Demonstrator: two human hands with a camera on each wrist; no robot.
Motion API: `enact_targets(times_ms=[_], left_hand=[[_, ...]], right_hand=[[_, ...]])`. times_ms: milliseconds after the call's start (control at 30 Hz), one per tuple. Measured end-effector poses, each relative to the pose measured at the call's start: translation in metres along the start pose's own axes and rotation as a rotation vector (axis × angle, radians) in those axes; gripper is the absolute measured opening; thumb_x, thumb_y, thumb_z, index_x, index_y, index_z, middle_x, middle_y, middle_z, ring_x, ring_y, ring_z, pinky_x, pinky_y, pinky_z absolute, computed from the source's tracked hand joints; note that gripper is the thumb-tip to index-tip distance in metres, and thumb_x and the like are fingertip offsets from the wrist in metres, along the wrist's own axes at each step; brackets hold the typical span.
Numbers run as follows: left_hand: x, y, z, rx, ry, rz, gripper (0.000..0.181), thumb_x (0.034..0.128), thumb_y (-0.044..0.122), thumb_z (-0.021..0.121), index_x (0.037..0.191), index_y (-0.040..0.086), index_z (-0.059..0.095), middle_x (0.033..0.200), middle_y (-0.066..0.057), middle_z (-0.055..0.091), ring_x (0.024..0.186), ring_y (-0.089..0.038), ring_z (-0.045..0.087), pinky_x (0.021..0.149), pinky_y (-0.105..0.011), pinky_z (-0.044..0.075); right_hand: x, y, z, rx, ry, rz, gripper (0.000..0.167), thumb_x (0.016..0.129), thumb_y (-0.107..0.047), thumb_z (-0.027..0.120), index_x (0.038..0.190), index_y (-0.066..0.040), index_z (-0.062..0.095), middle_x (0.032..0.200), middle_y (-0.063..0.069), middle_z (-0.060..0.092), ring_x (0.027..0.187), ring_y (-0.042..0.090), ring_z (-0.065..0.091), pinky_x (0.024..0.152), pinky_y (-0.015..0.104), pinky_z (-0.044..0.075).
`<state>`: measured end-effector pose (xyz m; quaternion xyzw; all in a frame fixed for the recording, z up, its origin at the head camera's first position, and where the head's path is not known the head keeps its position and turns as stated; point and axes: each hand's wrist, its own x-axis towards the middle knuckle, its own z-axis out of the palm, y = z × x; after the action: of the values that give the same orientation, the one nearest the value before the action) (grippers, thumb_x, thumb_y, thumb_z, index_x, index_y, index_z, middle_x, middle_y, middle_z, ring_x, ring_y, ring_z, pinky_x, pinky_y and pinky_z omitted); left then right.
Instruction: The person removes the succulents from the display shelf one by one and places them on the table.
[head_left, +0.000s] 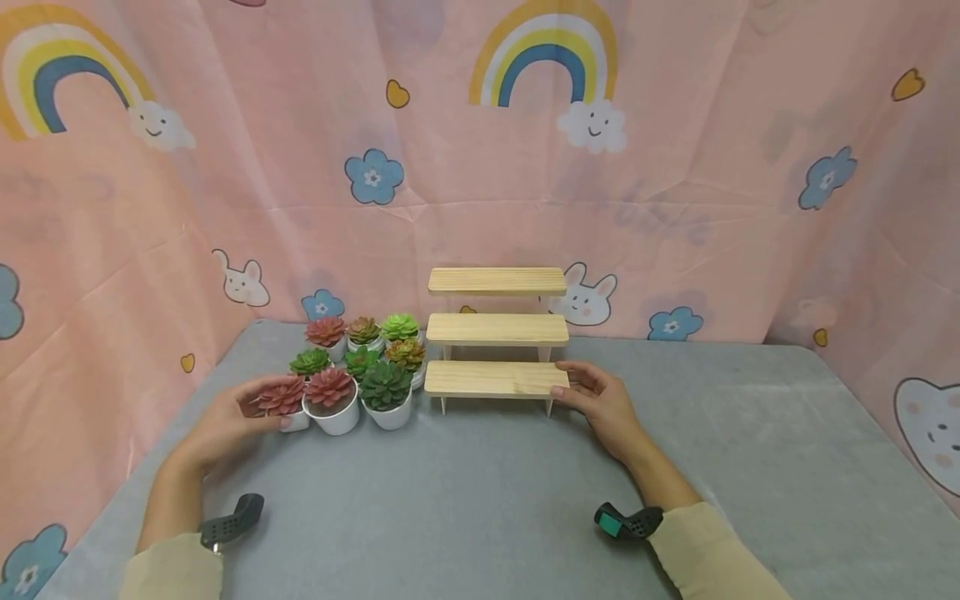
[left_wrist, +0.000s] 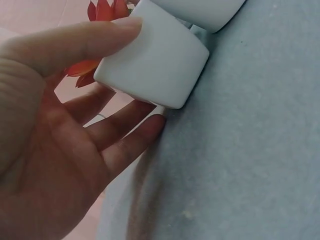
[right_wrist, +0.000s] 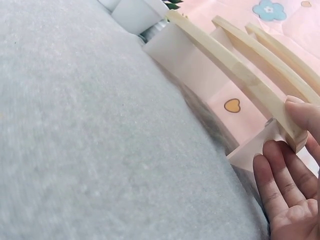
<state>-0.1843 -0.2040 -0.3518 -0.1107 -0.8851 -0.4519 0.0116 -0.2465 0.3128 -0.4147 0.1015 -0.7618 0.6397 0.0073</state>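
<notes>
My left hand (head_left: 228,422) is at the front left of a cluster of small artificial succulents. Its thumb and fingers lie round the white pot (left_wrist: 155,57) of a red potted succulent (head_left: 282,397). In the left wrist view the pot looks tilted, and part of the plant is hidden behind the thumb. At the right end of a three-tier wooden display stand (head_left: 495,381), my right hand (head_left: 606,410) grips the lowest board. The right wrist view has the thumb on top of that board (right_wrist: 240,72) and the fingers beneath, beside the white side support (right_wrist: 252,150).
Several more potted succulents, including a dark green one (head_left: 386,387) and another red one (head_left: 330,392), stand packed just left of the stand. A grey cloth (head_left: 480,500) covers the table. Behind it hangs a pink printed curtain (head_left: 285,167).
</notes>
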Motion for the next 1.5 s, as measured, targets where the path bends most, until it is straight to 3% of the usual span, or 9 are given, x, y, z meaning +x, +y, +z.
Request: enact_targets(times_ms=[400,533,667,767,933,1033,1200,1500], left_hand=[[0.000,0.004,-0.001,0.037,-0.001,-0.018,0.057,0.0909,0.018,0.076,0.142,0.002,0.055,0.117,0.037,0.057,0.105,0.016,0.058,0.084,-0.013,0.051],[0.000,0.006,-0.002,0.092,-0.001,-0.044,0.058,0.0910,0.021,0.076,0.142,0.006,0.055,0.130,0.016,0.064,0.108,0.013,0.058,0.086,-0.013,0.050],[-0.002,0.011,-0.004,0.162,-0.007,-0.084,0.059,0.0913,0.028,0.076,0.143,0.010,0.055,0.142,-0.013,0.061,0.120,-0.012,0.063,0.088,-0.014,0.048],[-0.002,0.014,-0.006,0.181,-0.013,-0.103,0.060,0.0911,0.031,0.076,0.144,0.011,0.055,0.143,-0.016,0.060,0.122,-0.021,0.062,0.089,-0.016,0.049],[-0.001,0.017,-0.007,0.183,-0.012,-0.085,0.057,0.0914,0.028,0.076,0.142,0.011,0.056,0.139,-0.015,0.063,0.110,0.005,0.058,0.088,-0.015,0.050],[-0.002,0.017,-0.007,0.150,-0.012,-0.060,0.054,0.0922,0.022,0.074,0.141,0.008,0.056,0.138,-0.018,0.062,0.106,0.013,0.056,0.087,-0.014,0.050],[-0.003,0.015,-0.006,0.103,-0.010,-0.052,0.051,0.0935,0.014,0.071,0.141,0.006,0.056,0.142,-0.020,0.059,0.107,0.019,0.053,0.088,-0.011,0.050],[-0.001,0.016,-0.005,0.119,-0.006,-0.038,0.050,0.0926,0.009,0.070,0.141,0.005,0.056,0.134,-0.020,0.064,0.105,0.015,0.056,0.088,-0.013,0.050]], right_hand=[[-0.001,-0.001,0.001,-0.006,0.014,0.015,0.053,0.091,-0.023,0.077,0.137,-0.006,0.059,0.134,0.021,0.062,0.102,0.000,0.064,0.083,0.015,0.054],[-0.002,-0.002,0.001,-0.005,0.010,0.017,0.053,0.091,-0.023,0.076,0.137,-0.005,0.058,0.135,0.022,0.061,0.103,0.001,0.064,0.083,0.015,0.054],[-0.003,0.000,0.001,-0.011,0.007,0.020,0.052,0.092,-0.023,0.075,0.137,-0.005,0.058,0.136,0.021,0.061,0.105,0.002,0.063,0.084,0.015,0.054],[-0.003,0.001,0.001,-0.014,0.008,0.018,0.052,0.092,-0.024,0.075,0.137,-0.005,0.058,0.136,0.022,0.061,0.104,0.002,0.063,0.084,0.015,0.054],[-0.002,0.000,0.001,-0.009,0.004,0.005,0.052,0.092,-0.024,0.075,0.137,-0.004,0.058,0.136,0.023,0.061,0.104,0.001,0.063,0.084,0.015,0.054],[-0.002,0.000,0.001,-0.012,0.003,0.005,0.051,0.092,-0.023,0.075,0.137,-0.004,0.058,0.135,0.023,0.061,0.104,0.001,0.063,0.083,0.015,0.054],[-0.002,0.002,0.001,-0.014,0.004,0.007,0.051,0.092,-0.023,0.075,0.137,-0.004,0.058,0.134,0.023,0.061,0.103,0.002,0.063,0.083,0.014,0.054],[-0.001,0.000,0.001,-0.004,0.004,0.003,0.052,0.092,-0.022,0.075,0.137,-0.003,0.058,0.135,0.024,0.061,0.103,0.001,0.063,0.083,0.015,0.054]])
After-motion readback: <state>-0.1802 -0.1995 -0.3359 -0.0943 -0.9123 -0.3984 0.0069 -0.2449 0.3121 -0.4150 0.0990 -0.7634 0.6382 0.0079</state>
